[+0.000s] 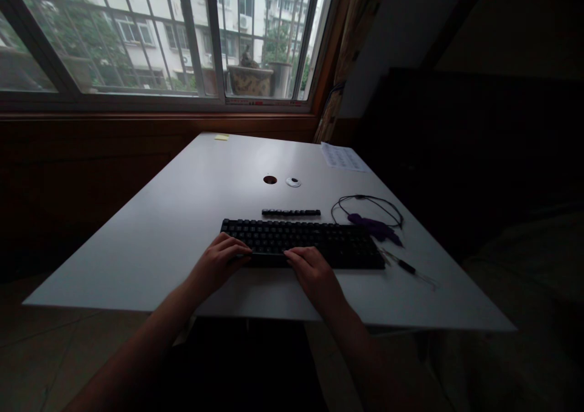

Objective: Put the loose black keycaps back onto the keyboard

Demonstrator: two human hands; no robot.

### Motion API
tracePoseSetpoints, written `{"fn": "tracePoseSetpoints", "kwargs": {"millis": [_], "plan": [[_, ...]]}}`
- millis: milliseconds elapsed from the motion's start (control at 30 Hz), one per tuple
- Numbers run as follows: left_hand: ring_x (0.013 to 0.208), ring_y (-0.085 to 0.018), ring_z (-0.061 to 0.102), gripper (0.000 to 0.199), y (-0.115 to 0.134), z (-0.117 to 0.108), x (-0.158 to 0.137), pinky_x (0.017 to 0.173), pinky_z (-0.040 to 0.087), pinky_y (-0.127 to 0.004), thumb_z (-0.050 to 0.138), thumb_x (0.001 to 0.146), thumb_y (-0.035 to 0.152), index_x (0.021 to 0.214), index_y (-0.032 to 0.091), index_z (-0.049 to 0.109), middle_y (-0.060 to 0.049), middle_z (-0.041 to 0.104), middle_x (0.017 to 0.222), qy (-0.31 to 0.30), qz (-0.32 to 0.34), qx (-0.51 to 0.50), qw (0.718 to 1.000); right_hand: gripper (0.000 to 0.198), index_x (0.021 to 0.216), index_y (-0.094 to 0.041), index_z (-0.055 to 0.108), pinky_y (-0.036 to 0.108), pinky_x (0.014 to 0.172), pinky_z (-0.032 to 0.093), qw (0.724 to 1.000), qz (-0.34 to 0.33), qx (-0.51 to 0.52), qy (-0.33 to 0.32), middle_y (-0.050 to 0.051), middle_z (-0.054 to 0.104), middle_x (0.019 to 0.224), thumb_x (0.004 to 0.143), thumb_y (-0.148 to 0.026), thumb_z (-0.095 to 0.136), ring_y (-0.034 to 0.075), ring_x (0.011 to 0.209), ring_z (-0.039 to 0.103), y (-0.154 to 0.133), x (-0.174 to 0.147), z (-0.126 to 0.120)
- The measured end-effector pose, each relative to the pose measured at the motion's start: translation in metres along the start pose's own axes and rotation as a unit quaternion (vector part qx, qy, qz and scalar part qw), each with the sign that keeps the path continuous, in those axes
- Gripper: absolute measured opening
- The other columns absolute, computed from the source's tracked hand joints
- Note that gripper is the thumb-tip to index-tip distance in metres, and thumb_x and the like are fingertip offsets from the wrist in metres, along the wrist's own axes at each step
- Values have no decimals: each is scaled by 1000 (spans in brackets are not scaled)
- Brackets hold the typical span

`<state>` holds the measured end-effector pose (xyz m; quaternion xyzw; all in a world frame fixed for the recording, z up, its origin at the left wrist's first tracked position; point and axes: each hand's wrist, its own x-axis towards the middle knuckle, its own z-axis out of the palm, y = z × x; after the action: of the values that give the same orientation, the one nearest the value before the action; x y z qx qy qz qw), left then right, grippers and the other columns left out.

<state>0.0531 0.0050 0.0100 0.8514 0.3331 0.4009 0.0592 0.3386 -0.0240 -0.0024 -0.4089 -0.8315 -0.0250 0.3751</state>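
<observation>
A black keyboard (pixel 347 251) lies flat on the white table in front of me. My left hand (pixel 221 258) rests at its front left, fingers bent together over the lower keys and the front edge. My right hand (pixel 314 272) is at the middle of the front edge, its fingertips and thumb drawn together on it. Between the two hands runs the dark strip at the space bar's place; whether a loose key is pinched there is too dark to tell. Just behind the keyboard lies a narrow row of loose black keycaps (pixel 291 212).
Right of the keyboard are a purple cloth (pixel 376 226), a looped black cable (pixel 396 208) and a thin wire tool with a dark handle (pixel 407 266). Farther back, a white round cover (pixel 293 182) lies beside a table hole (pixel 270 180). Printed sheets (pixel 343 157) and yellow notes (pixel 221 137) lie near the far edge.
</observation>
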Motion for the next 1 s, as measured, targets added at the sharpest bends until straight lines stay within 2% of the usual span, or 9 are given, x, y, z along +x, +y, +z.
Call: {"fn": "tracePoseSetpoints", "kwargs": {"millis": [200,567,733,1000], "plan": [[92,-21,60,9,1,0,0,81,55,-37,69,94,24,102,23,72,-4,73,96,-4,-5,3,1000,33,128,-24,66,41,91,58,1000,2,-6,-13,9,70,111,98,-13,58,23,103,62,2,-1,2],[90,-20,59,6,4,1,0,79,55,-35,65,97,24,100,21,69,-4,72,96,-10,18,23,1000,26,120,-20,69,37,89,57,999,-11,-33,-5,9,70,108,96,-12,62,22,99,62,-1,2,0],[90,-19,59,6,6,1,-2,79,55,-35,62,99,23,100,20,67,-6,71,99,-31,26,28,999,26,119,-18,69,36,90,57,999,-21,-46,-15,9,70,109,95,-10,62,22,99,62,-1,1,0],[89,-19,59,5,6,2,-2,78,55,-34,62,98,21,101,19,66,-6,70,97,-20,33,35,999,30,121,-19,69,39,92,56,997,-18,-71,-31,9,71,113,94,-8,62,23,102,63,1,1,0]]}}
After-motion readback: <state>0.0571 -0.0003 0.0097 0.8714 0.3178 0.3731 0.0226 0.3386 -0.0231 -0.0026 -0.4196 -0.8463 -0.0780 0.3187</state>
